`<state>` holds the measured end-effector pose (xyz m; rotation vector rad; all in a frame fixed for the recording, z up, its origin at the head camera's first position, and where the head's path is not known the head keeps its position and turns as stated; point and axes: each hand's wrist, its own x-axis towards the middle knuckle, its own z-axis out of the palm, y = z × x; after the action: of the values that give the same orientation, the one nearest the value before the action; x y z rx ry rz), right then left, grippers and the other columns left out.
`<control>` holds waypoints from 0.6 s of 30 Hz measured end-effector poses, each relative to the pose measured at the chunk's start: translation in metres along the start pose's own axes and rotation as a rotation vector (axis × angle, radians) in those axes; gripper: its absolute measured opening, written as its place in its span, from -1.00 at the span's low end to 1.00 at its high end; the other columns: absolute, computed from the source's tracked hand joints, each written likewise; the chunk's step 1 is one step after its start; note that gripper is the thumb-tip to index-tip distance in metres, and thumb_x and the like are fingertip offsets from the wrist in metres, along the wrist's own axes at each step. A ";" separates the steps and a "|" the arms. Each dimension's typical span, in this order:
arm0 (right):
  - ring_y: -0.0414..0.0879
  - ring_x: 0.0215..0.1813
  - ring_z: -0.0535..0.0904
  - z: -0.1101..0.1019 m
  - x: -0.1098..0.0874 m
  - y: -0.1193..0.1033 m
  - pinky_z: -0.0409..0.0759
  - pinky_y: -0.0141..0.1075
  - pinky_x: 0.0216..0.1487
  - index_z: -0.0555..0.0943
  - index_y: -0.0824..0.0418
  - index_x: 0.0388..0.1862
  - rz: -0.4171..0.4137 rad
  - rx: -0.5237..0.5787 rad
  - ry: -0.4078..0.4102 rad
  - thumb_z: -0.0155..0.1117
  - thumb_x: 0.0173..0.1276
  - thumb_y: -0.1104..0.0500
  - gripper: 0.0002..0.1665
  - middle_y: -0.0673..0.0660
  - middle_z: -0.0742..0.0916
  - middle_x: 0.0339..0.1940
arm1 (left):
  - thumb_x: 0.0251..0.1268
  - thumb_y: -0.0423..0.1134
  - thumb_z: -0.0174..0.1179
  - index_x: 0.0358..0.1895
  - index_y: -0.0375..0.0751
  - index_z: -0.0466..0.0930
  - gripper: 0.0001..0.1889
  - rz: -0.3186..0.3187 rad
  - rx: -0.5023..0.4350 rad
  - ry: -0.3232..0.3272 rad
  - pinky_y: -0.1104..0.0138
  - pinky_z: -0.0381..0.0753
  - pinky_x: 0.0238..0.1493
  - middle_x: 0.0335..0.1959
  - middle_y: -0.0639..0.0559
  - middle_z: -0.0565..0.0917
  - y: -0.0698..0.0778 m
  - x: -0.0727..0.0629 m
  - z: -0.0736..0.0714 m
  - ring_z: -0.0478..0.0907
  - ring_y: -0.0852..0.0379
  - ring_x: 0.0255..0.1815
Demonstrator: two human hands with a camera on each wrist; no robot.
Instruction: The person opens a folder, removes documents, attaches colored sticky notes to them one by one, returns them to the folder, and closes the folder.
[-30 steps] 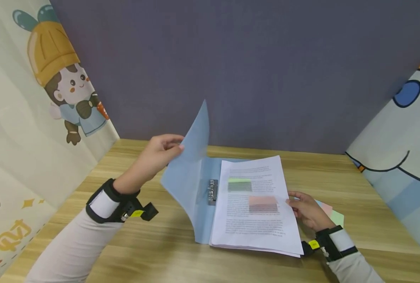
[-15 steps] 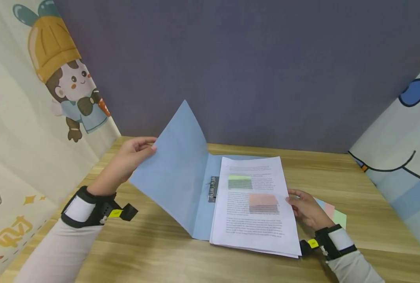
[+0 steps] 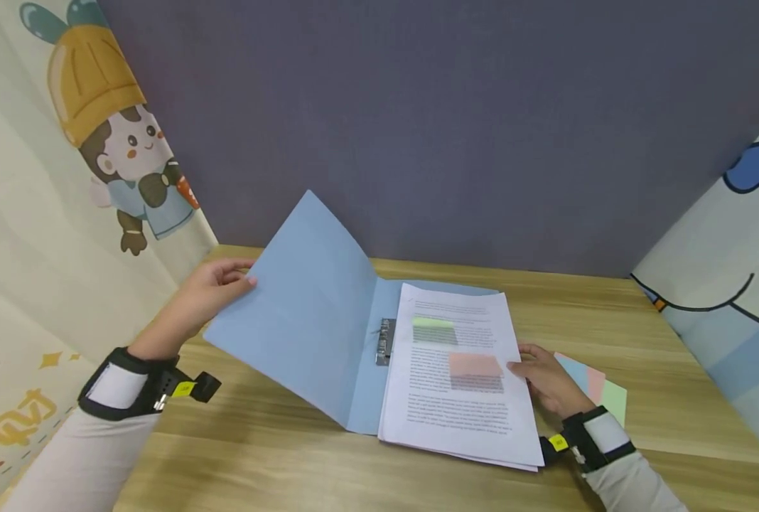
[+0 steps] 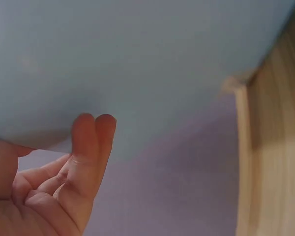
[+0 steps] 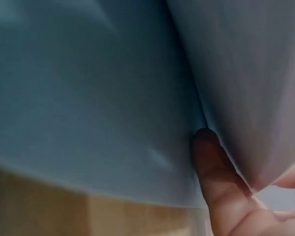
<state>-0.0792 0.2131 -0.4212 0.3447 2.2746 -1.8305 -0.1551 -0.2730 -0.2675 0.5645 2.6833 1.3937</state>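
A light blue folder (image 3: 303, 306) stands partly open on the table, its cover tilted up to the left. My left hand (image 3: 202, 299) pinches the cover's outer edge between thumb and fingers; in the left wrist view, two fingers (image 4: 91, 142) lie against one face of it. On the folder's right side rests a stack of printed sheets (image 3: 456, 419), with green (image 3: 433, 331) and pink (image 3: 475, 371) sticky notes on the top page. My right hand (image 3: 548, 380) pinches the stack's right edge, thumb on top. A metal ring clip (image 3: 385, 341) shows at the spine, left of the sheets.
Blue, pink and green sticky notes (image 3: 615, 402) lie on the wooden table (image 3: 258, 462), just beyond my right hand. A dark panel (image 3: 456, 135) rises at the back, and printed cloths (image 3: 28, 213) hang at both sides.
My left hand has moved left and slightly down, swinging the folder's cover wider. The right hand has stayed on the sheets, shifting slightly left.
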 end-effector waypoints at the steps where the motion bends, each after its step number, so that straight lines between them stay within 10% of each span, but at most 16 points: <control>1: -0.15 -0.27 0.58 0.000 0.000 0.000 0.56 -0.27 -0.30 0.02 0.49 0.25 0.003 -0.004 -0.001 -0.04 0.31 0.33 -0.40 0.28 0.56 -0.11 | 0.29 -0.22 0.00 0.18 -0.42 0.28 -0.54 0.005 0.024 0.003 0.38 0.55 -0.35 -0.26 -0.17 0.61 -0.003 -0.001 -0.002 0.57 0.31 -0.40; 18: -0.14 -0.28 0.58 0.001 -0.001 0.000 0.57 -0.26 -0.28 0.00 0.49 0.27 0.049 -0.001 0.006 -0.01 0.31 0.33 -0.37 0.30 0.52 -0.11 | 0.16 -0.27 0.15 -0.01 -0.54 0.42 -0.59 0.041 0.489 0.071 0.30 0.48 -0.48 -0.42 -0.23 0.61 -0.048 -0.011 -0.009 0.52 0.05 -0.46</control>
<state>-0.0783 0.2116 -0.4207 0.4029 2.2504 -1.8068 -0.1609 -0.3087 -0.3015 0.6101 3.0953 0.7649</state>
